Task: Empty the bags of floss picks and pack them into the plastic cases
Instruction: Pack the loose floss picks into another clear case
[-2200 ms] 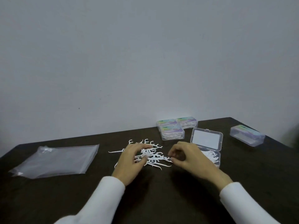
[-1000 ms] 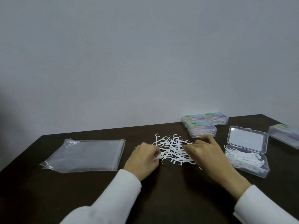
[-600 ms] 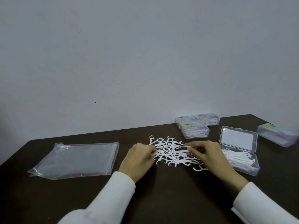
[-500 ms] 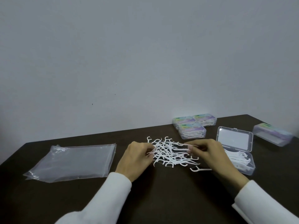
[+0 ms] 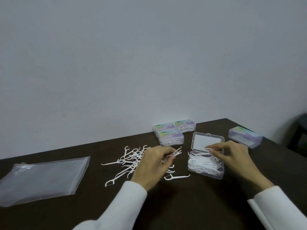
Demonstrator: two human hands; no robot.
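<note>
Your loose picks (image 5: 131, 161) lie in a white tangle on the dark counter (image 5: 191, 203), just left of centre, with one stray pick (image 5: 177, 177) lying apart near the open case (image 5: 206, 166). That clear case sits to the right of the pile, its lid (image 5: 208, 141) tipped up at the back and its tray already holding a layer of picks.

Your right hand (image 5: 232, 156) hovers over the tray, thumb and forefinger pinching a single pick (image 5: 203, 148) that points left across the hinge line. Your left hand (image 5: 152, 165) rests over the right edge of the pile, fingers curled around a small bunch of picks (image 5: 176, 153) whose heads stick out toward the case.

Behind the pile, three closed cases (image 5: 171, 135) stand clustered together against the wall (image 5: 149, 63), their labels in pastel colours. A fourth closed case (image 5: 245, 136) lies apart, near the counter's right edge.

Far to your left, a flat clear bag (image 5: 43, 176) lies on the counter, well apart from the picks. White sleeves (image 5: 119, 208) cover both your forearms.
</note>
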